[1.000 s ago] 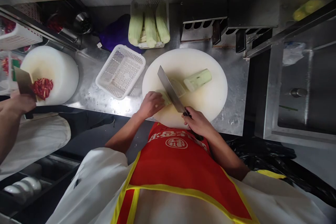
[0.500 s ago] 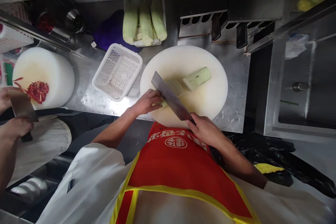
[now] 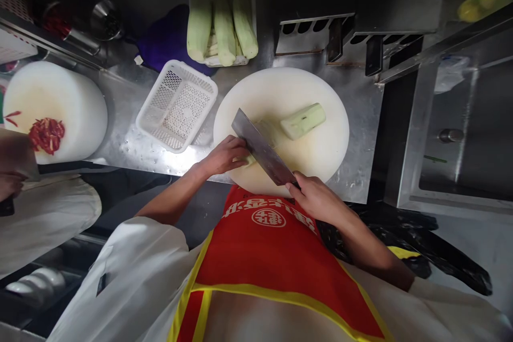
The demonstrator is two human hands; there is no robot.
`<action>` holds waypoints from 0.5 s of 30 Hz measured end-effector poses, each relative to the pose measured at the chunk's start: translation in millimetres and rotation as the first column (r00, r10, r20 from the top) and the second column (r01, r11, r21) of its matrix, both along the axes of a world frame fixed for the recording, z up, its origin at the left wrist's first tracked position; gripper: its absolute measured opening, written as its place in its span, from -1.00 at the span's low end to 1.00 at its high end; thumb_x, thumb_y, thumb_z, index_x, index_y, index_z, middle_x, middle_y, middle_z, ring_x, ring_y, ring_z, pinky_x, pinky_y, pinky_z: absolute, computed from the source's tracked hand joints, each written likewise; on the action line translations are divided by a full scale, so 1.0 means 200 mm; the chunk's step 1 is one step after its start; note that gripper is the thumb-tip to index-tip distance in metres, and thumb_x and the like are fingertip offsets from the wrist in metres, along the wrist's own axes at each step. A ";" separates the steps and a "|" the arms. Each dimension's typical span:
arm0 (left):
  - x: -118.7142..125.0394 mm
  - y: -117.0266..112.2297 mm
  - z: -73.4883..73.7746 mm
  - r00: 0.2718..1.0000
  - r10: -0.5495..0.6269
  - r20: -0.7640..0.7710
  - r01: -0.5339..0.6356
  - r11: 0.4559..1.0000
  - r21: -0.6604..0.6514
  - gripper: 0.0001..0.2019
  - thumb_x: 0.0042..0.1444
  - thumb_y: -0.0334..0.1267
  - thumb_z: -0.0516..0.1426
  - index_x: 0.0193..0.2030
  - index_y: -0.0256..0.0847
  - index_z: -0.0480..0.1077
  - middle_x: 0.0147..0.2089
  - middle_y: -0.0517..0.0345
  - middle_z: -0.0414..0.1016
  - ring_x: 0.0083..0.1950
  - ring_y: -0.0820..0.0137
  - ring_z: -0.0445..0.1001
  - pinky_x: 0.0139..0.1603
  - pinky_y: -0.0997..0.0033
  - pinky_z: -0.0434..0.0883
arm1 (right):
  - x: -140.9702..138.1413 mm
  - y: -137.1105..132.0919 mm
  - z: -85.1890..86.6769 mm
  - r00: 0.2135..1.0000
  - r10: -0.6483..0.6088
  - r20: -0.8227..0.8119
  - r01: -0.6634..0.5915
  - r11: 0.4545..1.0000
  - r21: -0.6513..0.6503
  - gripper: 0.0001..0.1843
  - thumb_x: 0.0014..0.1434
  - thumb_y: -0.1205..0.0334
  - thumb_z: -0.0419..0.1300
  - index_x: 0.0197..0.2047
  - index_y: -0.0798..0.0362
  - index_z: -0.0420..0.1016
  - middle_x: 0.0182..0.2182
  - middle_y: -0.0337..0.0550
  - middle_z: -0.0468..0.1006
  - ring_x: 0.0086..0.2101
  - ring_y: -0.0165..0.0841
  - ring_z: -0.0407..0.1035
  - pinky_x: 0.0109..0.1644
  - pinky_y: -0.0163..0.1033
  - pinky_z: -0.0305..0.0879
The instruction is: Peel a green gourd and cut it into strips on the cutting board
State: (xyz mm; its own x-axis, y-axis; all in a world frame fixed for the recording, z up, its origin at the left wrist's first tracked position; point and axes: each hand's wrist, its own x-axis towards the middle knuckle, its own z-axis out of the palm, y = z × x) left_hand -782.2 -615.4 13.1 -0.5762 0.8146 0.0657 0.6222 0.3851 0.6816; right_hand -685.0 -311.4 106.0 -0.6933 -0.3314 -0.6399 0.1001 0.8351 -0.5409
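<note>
My right hand (image 3: 316, 195) is wrapped round the handle of a cleaver (image 3: 262, 149), whose broad blade slants up and left over a round white chopping board (image 3: 316, 160). Against the blade's left face, my left hand (image 3: 227, 157) curls its fingers on a piece of pale green peeled gourd (image 3: 249, 161), mostly hidden by hand and blade. Pale slices (image 3: 267, 131) lie behind the blade, partly covered by it. To their right rests a thicker chunk of gourd (image 3: 303, 121) on its side, apart from both hands.
An empty white plastic basket (image 3: 178, 107) stands left of the board. Behind is another basket (image 3: 240, 60) with whole peeled gourds (image 3: 224, 32). Knives sit in a metal rack (image 3: 302, 40). At far left, a co-worker's hand (image 3: 10, 184) holds a cleaver beside sliced red food (image 3: 47, 135). A sink (image 3: 449, 171) is on the right.
My hands and the cleaver have barely moved. The view has shifted slightly, and the co-worker's hands and cleaver have moved left, partly out of the picture.
</note>
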 end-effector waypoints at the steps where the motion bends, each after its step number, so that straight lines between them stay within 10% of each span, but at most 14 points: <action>1: 0.00 0.00 0.00 1.000 -0.002 0.002 0.002 1.000 0.004 -0.76 0.33 -0.10 0.19 0.00 -0.18 0.51 0.06 -0.09 0.46 0.08 0.18 0.42 0.14 0.15 0.35 | 0.00 0.00 0.00 1.000 -0.001 0.001 0.001 1.000 -0.004 -0.80 0.45 0.16 -0.03 -0.16 0.02 0.35 -0.36 -0.07 0.61 -0.32 -0.22 0.51 -0.31 -0.25 0.09; 15: 0.00 0.00 0.00 1.000 0.015 0.003 -0.015 1.000 0.006 -0.76 0.32 -0.08 0.19 -0.03 -0.18 0.51 0.04 -0.07 0.45 0.05 0.21 0.40 0.12 0.17 0.36 | -0.03 -0.03 0.03 0.999 0.038 0.028 -0.039 0.999 0.036 -0.80 0.47 0.18 -0.04 -0.17 0.03 0.34 -0.32 -0.04 0.63 -0.26 -0.21 0.54 -0.27 -0.25 0.11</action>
